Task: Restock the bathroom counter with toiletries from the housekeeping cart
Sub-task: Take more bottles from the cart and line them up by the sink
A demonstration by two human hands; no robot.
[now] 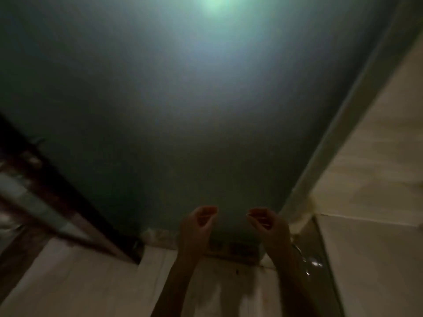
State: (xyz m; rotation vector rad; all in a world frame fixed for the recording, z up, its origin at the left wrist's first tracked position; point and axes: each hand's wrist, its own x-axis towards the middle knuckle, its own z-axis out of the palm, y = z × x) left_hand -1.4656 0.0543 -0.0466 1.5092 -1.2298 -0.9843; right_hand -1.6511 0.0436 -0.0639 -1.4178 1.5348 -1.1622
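Observation:
The head view points up at a dim ceiling (183, 99) instead of a counter or cart. Both my arms are raised toward it. My left hand (200, 221) and my right hand (263, 221) sit side by side, a short gap between them, fingers curled inward with the tips apart. I see nothing held in either hand. No toiletries, counter or housekeeping cart are in view. The picture is dark and blurred.
A ceiling light (217, 0) glows at the top edge. Pale tiled walls (377, 156) rise at the right and along the bottom. A dark wooden frame (45, 191) runs diagonally at the left. A shiny metal fitting (313, 263) is beside my right forearm.

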